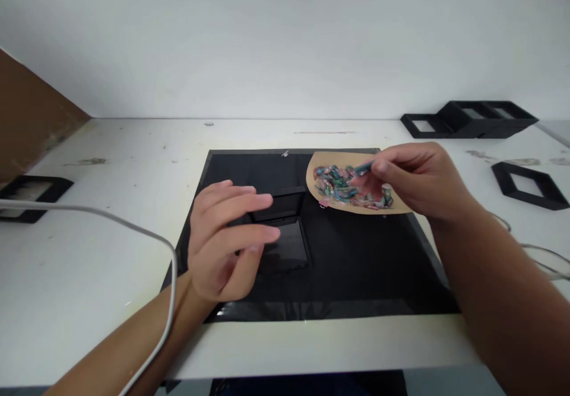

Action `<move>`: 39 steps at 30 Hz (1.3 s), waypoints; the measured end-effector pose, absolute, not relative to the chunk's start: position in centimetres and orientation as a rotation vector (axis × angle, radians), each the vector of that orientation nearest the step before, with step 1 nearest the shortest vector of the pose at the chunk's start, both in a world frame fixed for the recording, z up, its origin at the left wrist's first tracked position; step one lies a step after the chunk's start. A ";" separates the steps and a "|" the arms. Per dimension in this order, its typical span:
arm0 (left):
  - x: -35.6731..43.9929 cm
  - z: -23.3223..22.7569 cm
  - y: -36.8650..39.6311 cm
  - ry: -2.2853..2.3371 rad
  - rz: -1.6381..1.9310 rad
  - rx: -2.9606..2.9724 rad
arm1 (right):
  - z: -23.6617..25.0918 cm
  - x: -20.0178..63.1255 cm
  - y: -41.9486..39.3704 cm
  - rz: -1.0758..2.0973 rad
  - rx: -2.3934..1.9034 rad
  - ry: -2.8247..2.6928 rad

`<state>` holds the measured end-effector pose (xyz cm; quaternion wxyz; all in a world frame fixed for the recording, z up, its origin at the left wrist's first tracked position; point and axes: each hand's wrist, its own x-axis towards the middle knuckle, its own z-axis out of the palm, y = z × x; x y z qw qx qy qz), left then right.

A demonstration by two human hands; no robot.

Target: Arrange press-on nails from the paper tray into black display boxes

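My right hand (414, 176) is over the right side of a tan rounded sheet (315, 164). Thumb and fingers pinch a small dark teal piece (363, 168), slim and stick-like; its kind is not clear. Beneath it, a pile of small shiny pieces (336, 185) in green, blue and pink covers much of the sheet. My left hand (227, 238) hovers with fingers apart and nothing in them. Close behind those fingers stands an open black box (287, 247), its lid raised at the back; the hand hides its left part. Box and sheet both rest on a black mat (365, 265).
A white cable (133, 224) runs across my left forearm. Black frame-like holders lie at the left edge (57, 189), the back right (481, 124) and the right (529, 186). A thin wire (543, 253) curls beside my right forearm. The white wall (249, 46) borders the table's back.
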<state>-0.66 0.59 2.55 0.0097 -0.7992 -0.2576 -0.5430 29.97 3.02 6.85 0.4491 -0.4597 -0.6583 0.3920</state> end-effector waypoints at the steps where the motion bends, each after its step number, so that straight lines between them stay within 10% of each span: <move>1: -0.6 2.7 0.5 -0.770 -1.666 -2.492 | 6.9 29.7 2.8 1.018 -1.090 -1.585; 20: 1.3 2.2 -0.7 -0.650 -1.817 -2.233 | 4.8 23.0 -3.2 1.592 -0.509 -1.303; 39: 1.9 2.8 -1.9 -1.027 -2.204 -2.633 | 4.0 20.7 -4.1 1.480 -0.658 -1.291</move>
